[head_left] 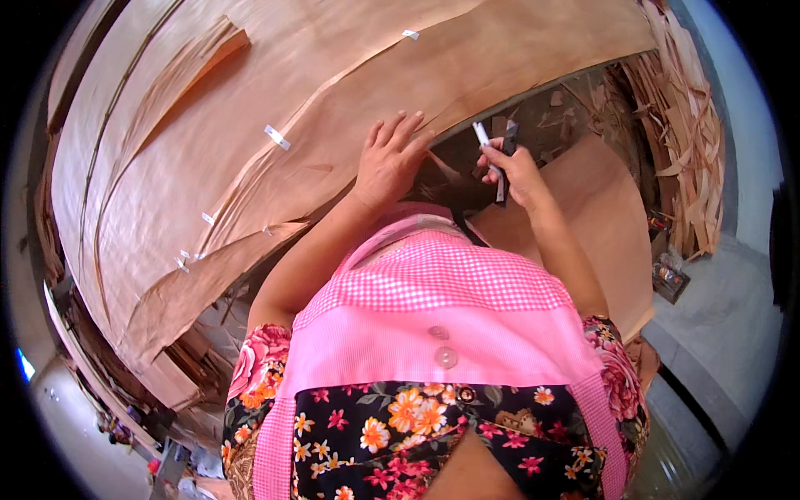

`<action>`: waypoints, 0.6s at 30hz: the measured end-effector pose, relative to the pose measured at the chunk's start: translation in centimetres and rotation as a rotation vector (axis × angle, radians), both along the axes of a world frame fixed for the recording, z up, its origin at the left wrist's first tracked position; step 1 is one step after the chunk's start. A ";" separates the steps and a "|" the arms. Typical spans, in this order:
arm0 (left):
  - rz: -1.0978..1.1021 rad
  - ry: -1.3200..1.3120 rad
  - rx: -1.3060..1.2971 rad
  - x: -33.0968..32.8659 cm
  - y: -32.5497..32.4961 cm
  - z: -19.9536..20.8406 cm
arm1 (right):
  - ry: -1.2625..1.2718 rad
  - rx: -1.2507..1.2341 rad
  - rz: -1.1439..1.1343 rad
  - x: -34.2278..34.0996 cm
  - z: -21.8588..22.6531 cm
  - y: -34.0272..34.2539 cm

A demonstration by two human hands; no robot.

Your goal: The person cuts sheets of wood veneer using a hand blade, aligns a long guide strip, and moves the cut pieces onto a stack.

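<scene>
A person's left hand [392, 162] lies flat and open, fingers spread, on the near edge of a broad sheet of pale brown wood veneer [333, 92], the fingertips pointing toward 1 o'clock. Just to its 3 o'clock, apart from it, the right hand [517, 171] is closed around a dark, narrow knife-like tool [506, 158] held upright, with a small white strip [482, 134] pinched above it at the fingertips; what exactly the strip is cannot be told. The veneer sheet fills the frame from 9 o'clock round to 1 o'clock, its near edge running in a ragged line from the left hand down toward 8 o'clock. Short pieces of white tape [277, 137] sit on splits in the sheet, one at 10 o'clock from the left hand, another [410, 34] near 12 o'clock, and several small ones [185, 260] toward 8 o'clock. Below the right hand, at 4 o'clock, a second smooth veneer sheet [600, 208] hangs lower. Beyond it, from 1 to 3 o'clock, lies a heap of curled veneer offcuts [687, 142]. The person's pink checked apron [433, 283] over a flowered garment fills the lower middle of the view.
</scene>
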State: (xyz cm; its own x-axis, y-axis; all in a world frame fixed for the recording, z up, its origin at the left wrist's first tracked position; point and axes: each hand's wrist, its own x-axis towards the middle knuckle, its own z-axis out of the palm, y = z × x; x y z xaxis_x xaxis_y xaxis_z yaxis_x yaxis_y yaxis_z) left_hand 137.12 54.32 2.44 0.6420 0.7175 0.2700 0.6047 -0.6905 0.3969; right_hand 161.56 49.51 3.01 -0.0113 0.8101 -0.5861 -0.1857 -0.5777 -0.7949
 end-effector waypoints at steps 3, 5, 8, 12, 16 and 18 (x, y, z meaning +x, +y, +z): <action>0.097 -0.071 0.072 1.5 -0.6 -0.5 | -0.102 -0.037 0.039 2.1 1.0 1.6; 0.002 0.021 0.136 1.1 -0.3 0.9 | -0.111 -0.108 0.117 2.1 0.7 3.0; 0.075 0.039 0.156 0.1 1.9 4.6 | -0.097 -0.031 0.099 2.0 0.0 4.8; 0.608 0.148 0.230 -1.6 4.0 6.6 | 0.029 -0.040 0.102 1.5 -1.0 6.1; 0.049 0.293 0.171 3.1 0.3 1.8 | 0.086 -0.060 0.134 1.4 -0.2 6.0; -0.005 0.149 0.242 4.1 -0.6 -0.6 | 0.108 0.010 0.154 1.1 0.5 6.0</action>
State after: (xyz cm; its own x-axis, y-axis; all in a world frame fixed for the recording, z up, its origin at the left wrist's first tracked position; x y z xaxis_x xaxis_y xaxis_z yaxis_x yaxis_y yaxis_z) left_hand 141.18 53.76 1.80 0.6910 0.6405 0.3351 0.6404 -0.7574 0.1273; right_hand 162.70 55.54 3.54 -0.1981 0.7996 -0.5669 -0.1803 -0.5983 -0.7808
